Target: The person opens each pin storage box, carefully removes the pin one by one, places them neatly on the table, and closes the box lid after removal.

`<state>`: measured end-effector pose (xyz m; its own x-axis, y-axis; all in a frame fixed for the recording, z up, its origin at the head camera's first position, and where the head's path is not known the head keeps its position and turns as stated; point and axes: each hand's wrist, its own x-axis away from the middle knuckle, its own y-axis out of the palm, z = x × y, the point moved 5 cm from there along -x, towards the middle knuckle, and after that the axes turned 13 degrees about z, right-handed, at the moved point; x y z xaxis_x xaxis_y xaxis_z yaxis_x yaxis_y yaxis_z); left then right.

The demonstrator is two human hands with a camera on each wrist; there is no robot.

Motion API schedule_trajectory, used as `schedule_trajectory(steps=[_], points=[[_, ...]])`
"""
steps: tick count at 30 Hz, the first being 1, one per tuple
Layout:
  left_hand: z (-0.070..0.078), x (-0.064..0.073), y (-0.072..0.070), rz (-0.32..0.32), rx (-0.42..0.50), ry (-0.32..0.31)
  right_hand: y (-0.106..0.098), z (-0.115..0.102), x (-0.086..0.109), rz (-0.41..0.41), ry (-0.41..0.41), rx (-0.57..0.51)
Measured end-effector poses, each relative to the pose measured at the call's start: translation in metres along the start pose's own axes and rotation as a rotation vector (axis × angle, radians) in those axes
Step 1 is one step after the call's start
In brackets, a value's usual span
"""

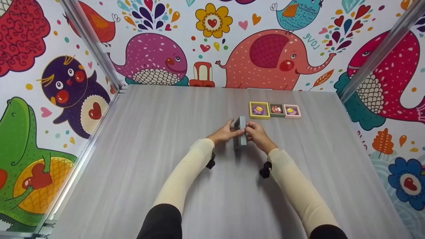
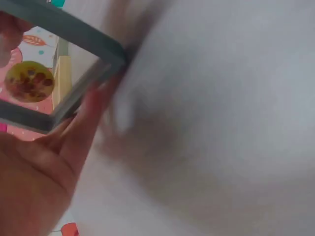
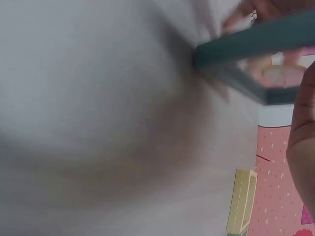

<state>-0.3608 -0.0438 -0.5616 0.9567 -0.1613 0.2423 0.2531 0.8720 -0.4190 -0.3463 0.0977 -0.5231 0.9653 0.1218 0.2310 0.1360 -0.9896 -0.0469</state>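
A grey-green square frame [image 1: 242, 132] stands on edge just above the table, seen almost side-on in the head view. My left hand [image 1: 225, 133] grips it from the left, thumb across its near side. In the left wrist view, a round disc with brown-red spots [image 2: 29, 81] shows inside the frame's opening. My right hand [image 1: 258, 134] is at the frame's right side, fingers bent and fingertips close against it; I cannot tell whether they pinch it. In the right wrist view, its thumb [image 3: 306, 105] overlaps the frame's lower edge.
Further back on the grey table [image 1: 159, 132] lie a yellow frame [image 1: 250, 111], a dark green frame [image 1: 277, 115] and a pink frame [image 1: 297, 117] in a row, each with a small colourful piece inside. Patterned walls border the table's back and sides.
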Motion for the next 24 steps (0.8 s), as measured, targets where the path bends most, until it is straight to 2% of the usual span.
schedule_trajectory(steps=[3, 6, 9, 13, 18, 21, 24], points=[[0.01, -0.001, 0.001, 0.016, -0.101, 0.164, -0.001, 0.001, -0.004, 0.01, 0.054, -0.046], [0.016, -0.001, 0.007, -0.01, -0.156, 0.28, -0.004, 0.01, -0.012, 0.023, 0.084, -0.075], [0.016, 0.0, 0.014, -0.031, -0.194, 0.33, -0.008, 0.021, -0.02, 0.038, 0.094, -0.101], [0.011, 0.002, 0.016, -0.001, -0.254, 0.36, -0.009, 0.032, -0.025, 0.065, 0.106, -0.109], [0.013, 0.001, 0.013, 0.046, -0.241, 0.425, -0.008, 0.032, -0.026, 0.109, 0.108, -0.089], [0.016, -0.001, 0.013, 0.065, -0.24, 0.489, -0.007, 0.029, -0.027, 0.098, 0.091, -0.09], [0.018, -0.004, 0.012, 0.072, -0.253, 0.527, -0.006, 0.026, -0.027, 0.075, 0.083, -0.099]])
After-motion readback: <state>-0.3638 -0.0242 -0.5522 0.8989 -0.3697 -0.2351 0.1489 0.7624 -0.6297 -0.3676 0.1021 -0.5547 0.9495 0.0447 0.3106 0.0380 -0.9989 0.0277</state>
